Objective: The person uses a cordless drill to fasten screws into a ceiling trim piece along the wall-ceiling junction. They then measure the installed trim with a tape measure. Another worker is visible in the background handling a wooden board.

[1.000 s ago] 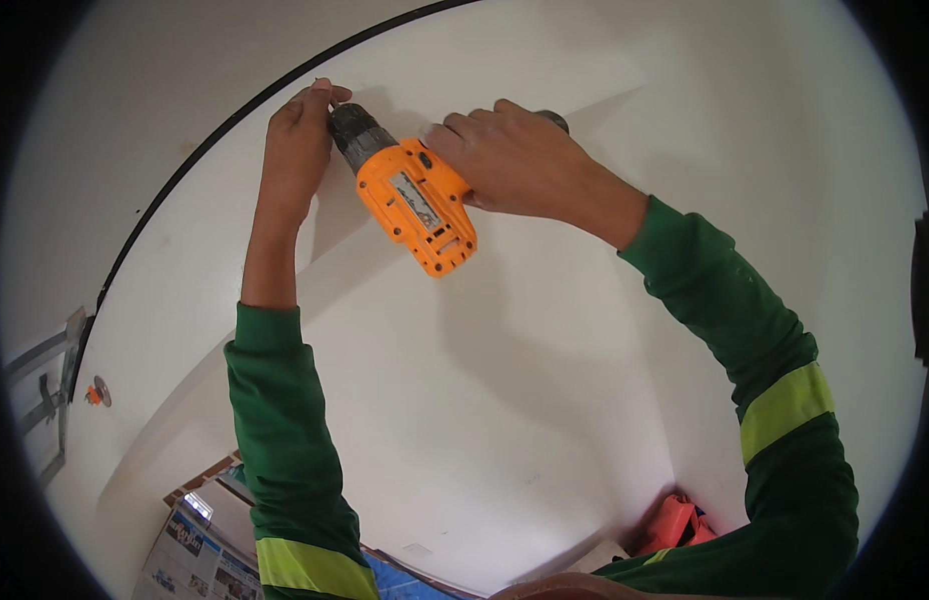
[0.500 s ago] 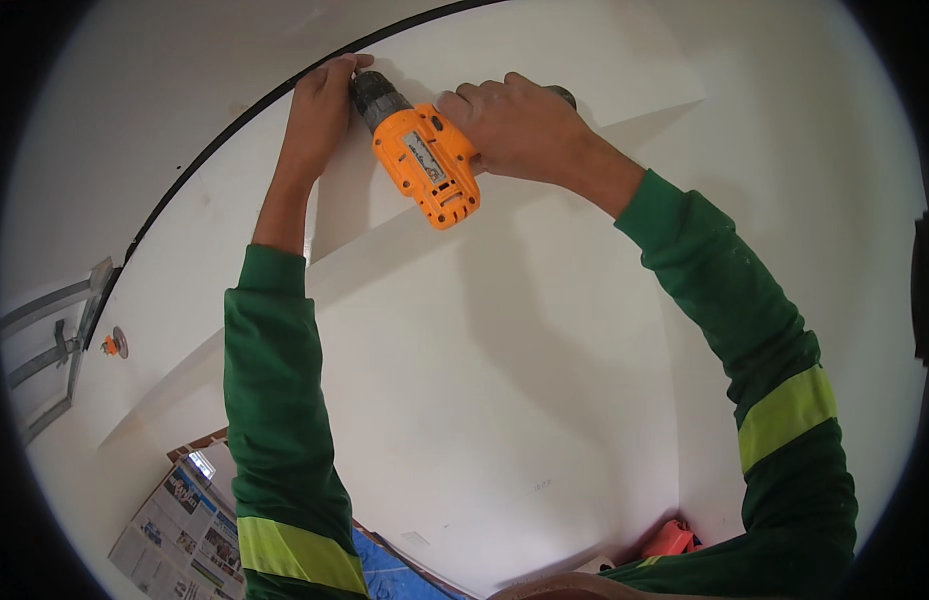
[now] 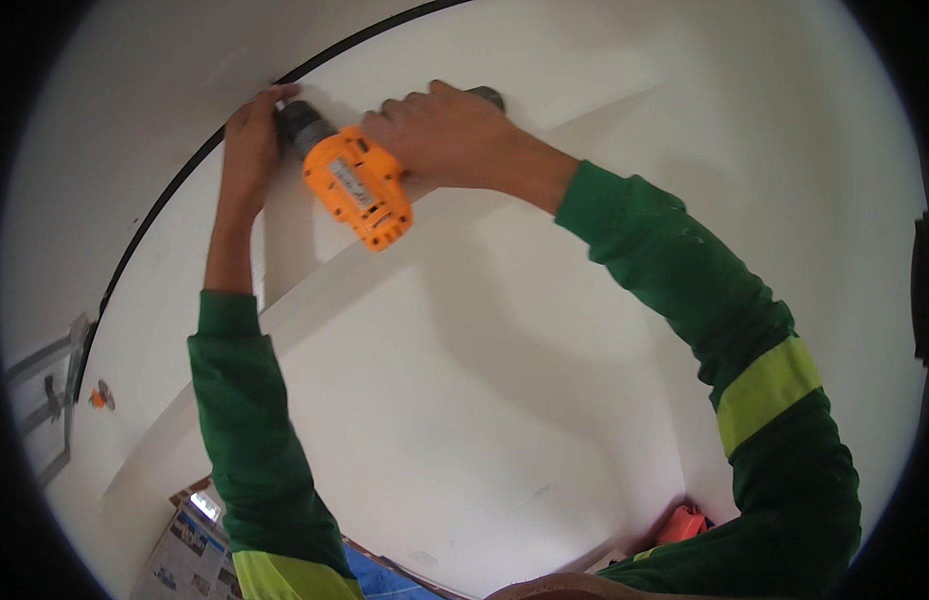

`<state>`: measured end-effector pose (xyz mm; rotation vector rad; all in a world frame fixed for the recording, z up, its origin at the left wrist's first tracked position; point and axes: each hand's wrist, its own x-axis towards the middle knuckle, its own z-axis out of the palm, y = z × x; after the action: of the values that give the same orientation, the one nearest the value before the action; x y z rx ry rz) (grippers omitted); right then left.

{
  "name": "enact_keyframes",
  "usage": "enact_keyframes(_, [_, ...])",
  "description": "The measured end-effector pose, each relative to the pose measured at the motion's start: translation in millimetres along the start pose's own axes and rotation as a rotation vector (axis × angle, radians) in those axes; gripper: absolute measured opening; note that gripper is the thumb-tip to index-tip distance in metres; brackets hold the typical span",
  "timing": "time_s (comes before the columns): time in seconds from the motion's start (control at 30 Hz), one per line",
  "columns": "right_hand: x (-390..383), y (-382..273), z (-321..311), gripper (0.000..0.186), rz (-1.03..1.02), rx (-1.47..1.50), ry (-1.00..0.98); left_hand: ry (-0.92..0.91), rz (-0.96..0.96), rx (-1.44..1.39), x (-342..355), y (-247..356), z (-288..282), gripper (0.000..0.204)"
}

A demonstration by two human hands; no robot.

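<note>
Drill [image 3: 357,188]: orange, tilted
Right hand [image 3: 450,142]: wrapped around its handle
Left hand [image 3: 251,148]: beside the chuck [image 3: 307,125]; hold, I cannot tell

The pistol-shaped plastic power drill [image 3: 330,172] is bright orange, dotted with dark screw holes, with a whitish label [image 3: 351,183] streaked dark; its cylindrical chuck [image 3: 307,128] is black and grey. Both long fabric sleeves [image 3: 675,265] are dark green, banded yellow-green. The smooth wall [image 3: 505,400] is off-white, the thin curved strip [image 3: 330,55] black, the crinkled sheet [image 3: 385,580] blue.
</note>
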<state>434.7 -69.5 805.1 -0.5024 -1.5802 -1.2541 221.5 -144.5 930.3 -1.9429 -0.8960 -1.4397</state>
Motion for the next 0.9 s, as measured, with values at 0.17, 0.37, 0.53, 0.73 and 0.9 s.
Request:
enact_keyframes(0.17, [5,-3,0,0.048,0.015,-0.018,-0.058,0.007,-0.118,-0.201,-2,2,-5,0.039])
enact_keyframes(0.37, [5,-3,4,0.046,0.02,-0.039,-0.057,-0.042,-0.235,-0.381,2,6,-13,0.034])
enact_keyframes(0.53, [6,-3,9,0.047,0.007,-0.035,-0.008,-0.047,-0.223,-0.444,8,1,-14,0.03])
enact_keyframes(0.73, [-2,-2,2,0.048,-0.016,-0.085,0.033,-0.076,-0.208,-0.51,4,5,-18,0.028])
enact_keyframes(0.9, [-2,-2,2,0.047,-0.021,-0.076,0.097,-0.07,-0.184,-0.521,1,10,-17,0.026])
